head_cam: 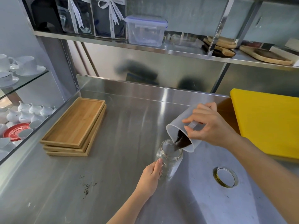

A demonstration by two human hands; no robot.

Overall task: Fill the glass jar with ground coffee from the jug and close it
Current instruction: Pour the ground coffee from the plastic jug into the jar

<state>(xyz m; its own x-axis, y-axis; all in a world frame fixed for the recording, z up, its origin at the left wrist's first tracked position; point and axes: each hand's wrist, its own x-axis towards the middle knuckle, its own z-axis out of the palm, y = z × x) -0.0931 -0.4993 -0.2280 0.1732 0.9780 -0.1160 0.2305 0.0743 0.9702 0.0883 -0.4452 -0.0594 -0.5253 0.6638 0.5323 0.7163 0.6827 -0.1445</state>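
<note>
A clear glass jar (171, 156) stands open-mouthed on the steel counter (123, 183). My left hand (149, 177) grips its lower side. My right hand (208, 125) holds a translucent plastic jug (177, 128) by its handle, tipped steeply down to the left over the jar's mouth. Dark ground coffee (181, 141) slides along the jug's lower lip and spills into the jar. The jar's round metal lid (226, 176) lies flat on the counter to the right of the jar.
A stack of wooden trays (75, 126) sits to the left on the counter. A yellow cutting board (268, 122) lies at the right. Some coffee crumbs (86, 188) dot the counter front left. A shelf with cups (21, 67) stands at far left.
</note>
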